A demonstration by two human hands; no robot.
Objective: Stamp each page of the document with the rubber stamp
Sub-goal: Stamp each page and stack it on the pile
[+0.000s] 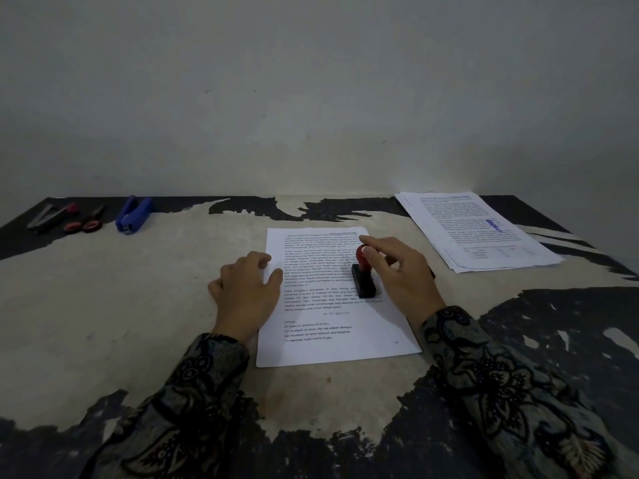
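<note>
On the worn worktop (103, 305), the left hand (243, 292) lies flat with fingers spread on the left edge of the printed page (332, 326). The right hand (401, 274) has its fingers clamped on the red knob of the rubber stamp (363, 280), standing on the page's right side. Farther right lies a stack of stamped pages (473, 229).

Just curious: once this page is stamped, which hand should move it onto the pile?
Left hand: free, already resting on the page. The right hand holds the rubber stamp, though the pile lies rightward.
</note>
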